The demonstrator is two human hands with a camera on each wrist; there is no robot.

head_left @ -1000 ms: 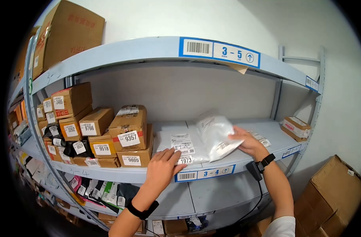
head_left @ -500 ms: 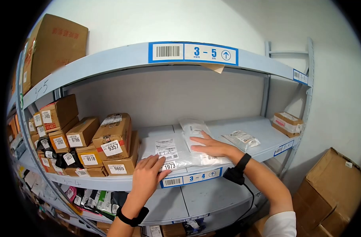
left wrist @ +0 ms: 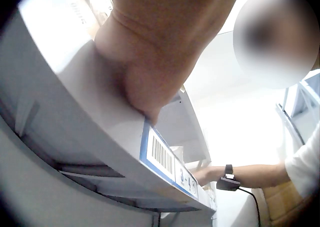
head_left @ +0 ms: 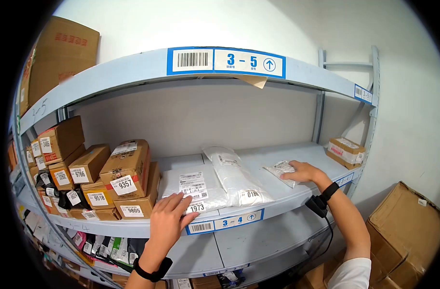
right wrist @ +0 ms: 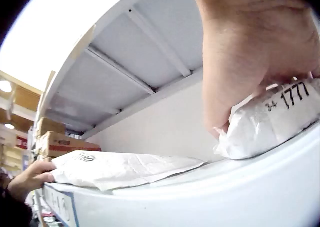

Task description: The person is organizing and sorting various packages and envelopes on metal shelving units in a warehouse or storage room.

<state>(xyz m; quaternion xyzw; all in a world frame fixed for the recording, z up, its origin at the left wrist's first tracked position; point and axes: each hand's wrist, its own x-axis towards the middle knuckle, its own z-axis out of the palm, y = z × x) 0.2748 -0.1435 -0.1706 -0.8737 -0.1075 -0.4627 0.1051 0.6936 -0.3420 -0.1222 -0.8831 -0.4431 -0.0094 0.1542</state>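
On the middle shelf (head_left: 302, 151) lies a white package labelled 1973 (head_left: 196, 185); my left hand (head_left: 168, 222) rests on its lower left part, fingers nearly straight, at the shelf edge. Beside it on the right is a long white package labelled 018-something (head_left: 234, 176). Further right, my right hand (head_left: 304, 172) grips a small white package (head_left: 280, 167), which the right wrist view shows as a white package marked 1777 (right wrist: 272, 119), with thumb and fingers (right wrist: 217, 122) curled over it. In the left wrist view my left hand (left wrist: 150, 82) hides what lies under it.
Stacked cardboard boxes (head_left: 126, 168) fill the shelf's left side. A small box (head_left: 346, 151) stands at the right end. The upper shelf beam (head_left: 143, 65) crosses above. A cable (head_left: 329, 231) hangs from the right wrist, and a large carton (head_left: 407, 226) stands lower right.
My right hand has let go of the long white package, which now lies beside the 1973 package, and has moved right onto the small package. The left hand stays on the 1973 package.
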